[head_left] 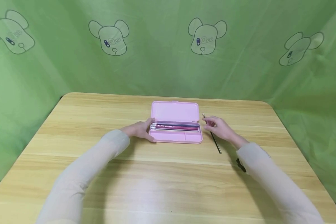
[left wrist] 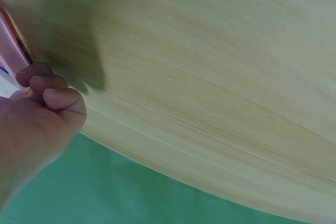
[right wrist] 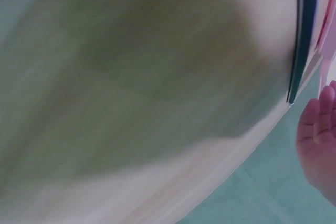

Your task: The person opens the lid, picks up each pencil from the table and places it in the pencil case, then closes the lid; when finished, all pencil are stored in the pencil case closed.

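A pink pencil case (head_left: 168,137) lies on the table with its lid (head_left: 175,112) folded back. Several pencils (head_left: 176,127), red and dark ones, fill its rear compartment. My left hand (head_left: 141,129) holds the left end of the case, thumb at the front corner and fingers near the hinge side. The left wrist view has that hand (left wrist: 44,111) with bent fingers against the case's edge. To the right of the case lies a single dark pencil (head_left: 217,144), slanting. Over its upper part is my right hand (head_left: 219,128), fingers loosely bent; the right wrist view places the pencil (right wrist: 303,40) apart from the fingers.
The wooden table (head_left: 156,180) has rounded far corners. A green curtain (head_left: 162,74) with printed bear heads hangs behind it and along both sides. The front compartment of the case has a divider (head_left: 185,136) toward its right.
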A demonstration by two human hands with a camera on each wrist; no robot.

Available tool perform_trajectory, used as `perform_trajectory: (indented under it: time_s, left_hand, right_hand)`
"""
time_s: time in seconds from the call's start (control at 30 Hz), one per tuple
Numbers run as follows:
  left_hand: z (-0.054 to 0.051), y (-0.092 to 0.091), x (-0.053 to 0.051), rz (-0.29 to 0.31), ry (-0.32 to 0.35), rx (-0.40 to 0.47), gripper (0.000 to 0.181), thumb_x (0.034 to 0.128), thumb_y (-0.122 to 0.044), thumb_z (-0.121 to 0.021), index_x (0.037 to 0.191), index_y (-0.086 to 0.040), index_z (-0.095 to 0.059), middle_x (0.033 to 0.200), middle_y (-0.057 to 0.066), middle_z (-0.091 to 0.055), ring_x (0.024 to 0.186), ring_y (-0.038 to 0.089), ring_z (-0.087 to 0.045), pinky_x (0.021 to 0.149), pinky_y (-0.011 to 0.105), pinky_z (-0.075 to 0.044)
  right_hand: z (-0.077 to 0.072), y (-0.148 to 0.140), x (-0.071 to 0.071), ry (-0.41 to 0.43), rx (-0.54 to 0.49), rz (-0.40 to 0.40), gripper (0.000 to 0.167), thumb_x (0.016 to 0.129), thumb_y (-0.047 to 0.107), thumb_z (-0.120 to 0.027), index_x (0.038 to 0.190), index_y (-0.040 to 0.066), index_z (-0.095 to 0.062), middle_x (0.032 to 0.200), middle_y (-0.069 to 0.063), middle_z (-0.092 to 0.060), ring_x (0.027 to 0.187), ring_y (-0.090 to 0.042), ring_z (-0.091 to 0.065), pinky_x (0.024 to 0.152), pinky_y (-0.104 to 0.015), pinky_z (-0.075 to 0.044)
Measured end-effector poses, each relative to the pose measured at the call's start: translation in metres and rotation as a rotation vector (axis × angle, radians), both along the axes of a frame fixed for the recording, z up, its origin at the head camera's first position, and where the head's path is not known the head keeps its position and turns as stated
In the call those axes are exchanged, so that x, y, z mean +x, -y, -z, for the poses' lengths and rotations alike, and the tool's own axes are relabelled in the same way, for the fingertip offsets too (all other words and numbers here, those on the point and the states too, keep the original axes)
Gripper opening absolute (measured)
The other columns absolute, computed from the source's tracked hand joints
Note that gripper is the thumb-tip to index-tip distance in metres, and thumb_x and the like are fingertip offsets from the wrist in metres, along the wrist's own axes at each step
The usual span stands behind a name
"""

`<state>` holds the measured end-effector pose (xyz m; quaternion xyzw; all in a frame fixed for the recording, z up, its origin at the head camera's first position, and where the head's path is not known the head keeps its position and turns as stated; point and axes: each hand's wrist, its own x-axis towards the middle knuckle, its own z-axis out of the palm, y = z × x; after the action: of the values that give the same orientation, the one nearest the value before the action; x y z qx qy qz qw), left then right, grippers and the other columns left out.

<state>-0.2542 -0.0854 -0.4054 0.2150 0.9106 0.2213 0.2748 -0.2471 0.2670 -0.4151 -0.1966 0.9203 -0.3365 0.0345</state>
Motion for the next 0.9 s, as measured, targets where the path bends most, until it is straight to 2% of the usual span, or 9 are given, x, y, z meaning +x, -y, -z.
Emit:
perform_trajectory:
  time_s: [0.23, 0.43, 0.7, 0.9]
  left_hand:
    - [0.001, 0.0, -0.001, 0.009, -0.002, 0.022, 0.104, 0.0742, -0.039, -0.073, 0.146, -0.007, -0.005, 0.144, 0.026, -0.027, 0.132, 0.037, -0.027, 0.111, 0.042, -0.018]
    - [0.001, 0.0, -0.001, 0.01, -0.003, 0.028, 0.103, 0.0741, -0.039, -0.073, 0.146, -0.009, -0.006, 0.142, 0.026, -0.029, 0.131, 0.037, -0.029, 0.111, 0.043, -0.019]
    - [0.0, 0.001, 0.003, 0.01, -0.001, 0.046, 0.105, 0.0745, -0.037, -0.073, 0.146, -0.004, -0.003, 0.145, 0.026, -0.023, 0.133, 0.037, -0.025, 0.111, 0.043, -0.017]
    - [0.0, 0.001, 0.004, 0.004, 0.005, 0.051, 0.107, 0.0743, -0.037, -0.073, 0.146, -0.004, -0.001, 0.147, 0.024, -0.018, 0.134, 0.036, -0.021, 0.112, 0.042, -0.015]
  right_hand:
    - [0.003, -0.013, 0.005, 0.113, 0.034, 0.045, 0.056, 0.084, 0.008, -0.064, 0.129, -0.012, -0.037, 0.084, -0.012, -0.057, 0.073, -0.019, -0.054, 0.066, -0.026, -0.048]
    - [0.008, -0.018, 0.009, 0.121, 0.095, 0.052, 0.057, 0.082, 0.011, -0.066, 0.126, -0.014, -0.038, 0.082, -0.01, -0.056, 0.072, -0.017, -0.051, 0.067, -0.028, -0.045]
    - [0.007, -0.016, 0.008, 0.123, 0.172, 0.076, 0.051, 0.081, 0.011, -0.067, 0.119, -0.014, -0.045, 0.081, -0.011, -0.056, 0.073, -0.019, -0.051, 0.067, -0.029, -0.045]
    - [0.003, -0.015, 0.007, 0.166, 0.2, 0.112, 0.04, 0.082, 0.006, -0.063, 0.113, -0.015, -0.048, 0.083, -0.015, -0.055, 0.074, -0.022, -0.052, 0.067, -0.032, -0.047]
